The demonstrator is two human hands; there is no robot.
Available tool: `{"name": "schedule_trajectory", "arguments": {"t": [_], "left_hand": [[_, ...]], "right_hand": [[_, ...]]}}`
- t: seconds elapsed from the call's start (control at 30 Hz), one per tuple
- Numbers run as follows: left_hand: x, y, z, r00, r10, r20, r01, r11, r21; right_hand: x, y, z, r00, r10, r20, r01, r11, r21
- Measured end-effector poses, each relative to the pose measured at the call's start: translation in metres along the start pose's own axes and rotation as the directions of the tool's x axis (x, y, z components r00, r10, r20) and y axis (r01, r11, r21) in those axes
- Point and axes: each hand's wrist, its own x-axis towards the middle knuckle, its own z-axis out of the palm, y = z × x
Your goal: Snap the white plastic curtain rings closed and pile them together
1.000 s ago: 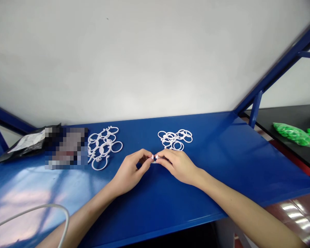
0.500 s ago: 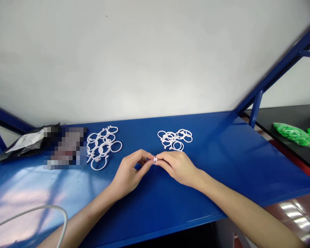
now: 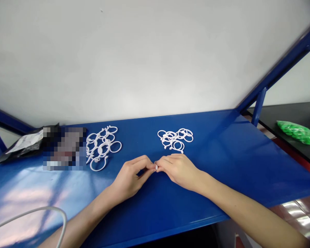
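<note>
My left hand [image 3: 134, 174] and my right hand [image 3: 179, 171] meet over the middle of the blue table [image 3: 155, 213]. Both pinch a white plastic ring [image 3: 156, 167], of which only a small white end shows between the fingertips; the rest is hidden by my fingers. Beyond my left hand lies a loose pile of white plastic rings [image 3: 103, 148], several of them with a gap and knobbed ends. A smaller cluster of white rings [image 3: 177, 146] lies just beyond my right hand, overlapping one another, and these look mostly closed.
At the left are a black plastic package [image 3: 28, 141] with a white label and a blurred-out flat item [image 3: 67, 148]. A white cable [image 3: 46, 208] loops over my left forearm. A bag of green pieces [image 3: 297, 132] rests on a black surface at the right. A pale wall [image 3: 144, 62] stands behind.
My hands have come slightly nearer to me and my right hand has turned a little, so less of the white ring shows between the fingers. Both piles are unchanged.
</note>
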Motion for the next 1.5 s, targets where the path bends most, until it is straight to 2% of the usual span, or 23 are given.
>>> {"name": "schedule_trajectory", "arguments": {"t": [0.07,0.17,0.27,0.33,0.43,0.5,0.57,0.7,0.87,0.97,1.07,1.13,1.23,1.3,1.4,1.5], "left_hand": [[-0.001,0.001,-0.001,1.000,0.023,0.000,-0.023,0.999,0.048],[0.000,0.001,-0.009,0.997,0.075,-0.029,-0.069,0.985,0.158],[0.004,-0.007,-0.024,0.981,0.075,-0.181,0.002,0.918,0.396],[0.007,-0.018,-0.037,0.958,0.047,-0.282,0.135,0.796,0.590],[0.008,-0.036,-0.053,0.954,-0.057,-0.295,0.278,0.539,0.795],[0.007,-0.045,-0.058,0.959,-0.143,-0.245,0.283,0.418,0.864],[0.005,-0.051,-0.059,0.963,-0.208,-0.174,0.243,0.375,0.895],[0.005,-0.054,-0.050,0.976,-0.205,-0.071,0.157,0.442,0.883],[0.007,-0.049,-0.037,0.993,-0.104,0.061,0.020,0.641,0.768],[0.006,-0.042,-0.030,0.989,-0.075,0.130,-0.037,0.717,0.696],[0.005,-0.038,-0.024,0.991,-0.070,0.114,-0.025,0.738,0.674],[0.005,-0.039,-0.022,0.994,-0.080,0.069,0.012,0.739,0.674],[0.005,-0.041,-0.023,0.996,-0.089,0.031,0.047,0.750,0.660],[0.007,-0.041,-0.024,0.996,-0.086,0.026,0.050,0.770,0.637],[0.009,-0.034,-0.025,0.994,-0.109,-0.013,0.099,0.834,0.544],[0.010,-0.020,-0.027,0.983,-0.183,-0.003,0.176,0.940,0.293]], "right_hand": [[0.002,-0.001,0.000,0.999,0.035,-0.028,-0.033,0.996,0.080],[0.007,-0.004,-0.002,0.980,0.183,-0.076,-0.156,0.948,0.278],[0.010,-0.004,-0.005,0.941,0.326,-0.094,-0.259,0.869,0.422],[0.012,-0.003,-0.007,0.921,0.377,-0.097,-0.286,0.823,0.491],[0.012,-0.001,-0.011,0.911,0.401,-0.092,-0.289,0.784,0.550],[0.012,-0.001,-0.014,0.915,0.393,-0.094,-0.281,0.786,0.550],[0.012,-0.003,-0.016,0.920,0.380,-0.094,-0.277,0.801,0.531],[0.012,-0.006,-0.019,0.928,0.356,-0.109,-0.260,0.829,0.495],[0.013,-0.006,-0.021,0.936,0.322,-0.139,-0.224,0.855,0.468],[0.013,-0.004,-0.018,0.941,0.290,-0.174,-0.200,0.892,0.404],[0.010,0.003,-0.014,0.933,0.239,-0.270,-0.188,0.961,0.201],[0.008,0.011,-0.012,0.920,0.236,-0.312,-0.242,0.970,0.021],[0.006,0.023,-0.013,0.905,0.317,-0.282,-0.378,0.905,-0.196],[0.005,0.029,-0.015,0.896,0.369,-0.248,-0.431,0.859,-0.278],[0.006,0.029,-0.018,0.897,0.376,-0.231,-0.428,0.869,-0.248],[0.007,0.020,-0.017,0.912,0.351,-0.211,-0.366,0.930,-0.038]]}}
